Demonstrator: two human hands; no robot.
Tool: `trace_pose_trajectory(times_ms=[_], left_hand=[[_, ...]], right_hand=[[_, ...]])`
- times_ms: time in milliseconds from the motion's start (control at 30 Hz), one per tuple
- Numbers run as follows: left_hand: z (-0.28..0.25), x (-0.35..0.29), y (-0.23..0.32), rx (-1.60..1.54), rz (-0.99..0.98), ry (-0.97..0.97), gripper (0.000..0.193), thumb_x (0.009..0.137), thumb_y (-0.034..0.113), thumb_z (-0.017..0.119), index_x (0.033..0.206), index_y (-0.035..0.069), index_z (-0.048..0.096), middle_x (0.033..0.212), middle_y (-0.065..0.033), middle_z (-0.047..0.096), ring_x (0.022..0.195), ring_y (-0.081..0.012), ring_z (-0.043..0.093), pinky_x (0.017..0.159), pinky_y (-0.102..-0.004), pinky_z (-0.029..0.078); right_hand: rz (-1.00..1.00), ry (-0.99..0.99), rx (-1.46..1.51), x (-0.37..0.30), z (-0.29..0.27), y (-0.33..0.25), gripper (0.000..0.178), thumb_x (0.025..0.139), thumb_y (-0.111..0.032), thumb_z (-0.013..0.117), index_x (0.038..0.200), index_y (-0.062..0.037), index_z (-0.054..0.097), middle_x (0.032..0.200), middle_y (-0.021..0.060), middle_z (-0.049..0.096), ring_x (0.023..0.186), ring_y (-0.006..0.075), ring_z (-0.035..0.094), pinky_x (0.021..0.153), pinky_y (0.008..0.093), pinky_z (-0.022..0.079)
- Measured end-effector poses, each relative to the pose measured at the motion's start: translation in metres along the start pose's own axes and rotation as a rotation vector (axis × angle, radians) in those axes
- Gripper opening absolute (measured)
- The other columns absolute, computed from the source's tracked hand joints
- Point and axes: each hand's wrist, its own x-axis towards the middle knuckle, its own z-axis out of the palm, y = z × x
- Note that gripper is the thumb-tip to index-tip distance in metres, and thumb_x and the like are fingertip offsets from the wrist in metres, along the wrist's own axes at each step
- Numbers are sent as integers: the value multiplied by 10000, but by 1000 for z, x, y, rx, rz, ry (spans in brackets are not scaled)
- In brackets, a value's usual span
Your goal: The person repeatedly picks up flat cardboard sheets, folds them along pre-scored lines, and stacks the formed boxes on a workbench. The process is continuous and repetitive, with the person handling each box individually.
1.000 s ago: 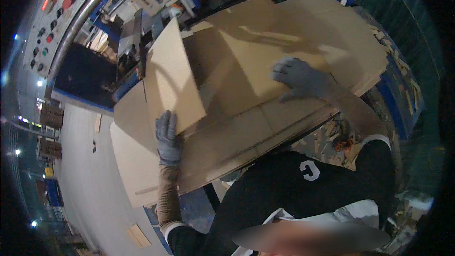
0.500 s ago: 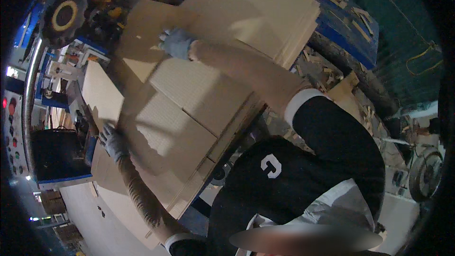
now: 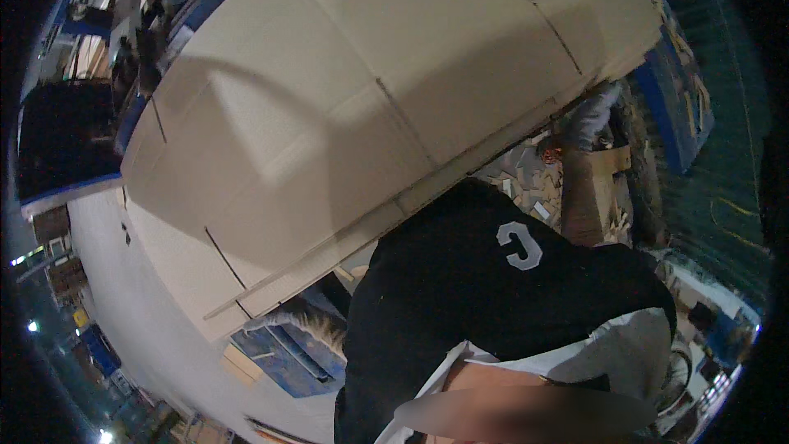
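Off the top of the broad tan cardboard sheet [image 3: 345, 148] go both hands since half a second ago, and the small pale board once standing at the left fingers has left sight! Closest in, the wearer's smooth black top with a white collar [image 3: 444, 271] leans over the sheet's near edge. Left arm low now: its crumpled tan fabric sleeve [image 3: 316, 330] tucks below that edge, the left hand hidden beneath, so its grip can't be told. Under that sleeve, a scuffed blue flat surface [image 3: 292, 366]. Over on the other side, the grey-gloved right hand [image 3: 593, 119] is a blur just outside the sheet's edge; fingers together or apart, clamped or loose, I can't tell.

Just below that right hand, an open brown cardboard carton [image 3: 585, 197]; beside the carton, strewn flat tan offcuts [image 3: 522, 185]. Between the two arms the sheet stretches out and away, matte and flat, scored with straight crease lines and thin dark slots. Past the right hand, a blue panel [image 3: 675, 107], then dark green ribbed sheeting [image 3: 731, 140]. Well beyond the left sleeve, smooth grey floor [image 3: 123, 279].
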Motion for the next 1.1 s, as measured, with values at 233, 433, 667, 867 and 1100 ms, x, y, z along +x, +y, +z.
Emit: trace_pose_trajectory(times_ms=[233,433,667,867,1100], left_hand=[[42,6,-15,714,356,1,602,967,436,356,1429,53,314,1423,-178,376,1301,-330,385,1054,-572,264],[72,-5,-8,1595,755,142,628,967,501,276,1439,88,312,1477,-124,329,1347,-342,327,1088,-637,178],[77,-34,9,1163,636,85,617,969,495,294,1422,78,330,1451,-129,351,1302,-346,380,1090,-585,218],[94,-11,-5,-463,467,182,584,991,448,316,1406,38,322,1421,-160,364,1260,-311,425,1060,-498,323],[79,-8,-17,-566,228,-67,617,1013,427,264,1453,-5,233,1519,-215,181,1382,-304,263,1148,-447,201]], right_hand=[[14,63,226,0,3,-18,457,976,-292,429,1337,-12,431,1282,176,489,1206,309,456,1009,445,387],[219,-261,-147,-1,-19,-1,541,933,-212,521,1385,22,338,1341,245,439,1200,341,498,926,393,495],[454,-68,-84,-15,0,18,458,927,-227,556,1289,-1,390,1268,245,468,1124,336,523,891,388,489],[585,5,288,-9,-11,4,353,930,-215,546,1194,-10,436,1123,212,523,1011,315,547,863,389,478],[-62,-227,-330,-23,15,82,455,888,-216,588,1250,4,423,1190,212,512,1053,329,540,901,398,462]])
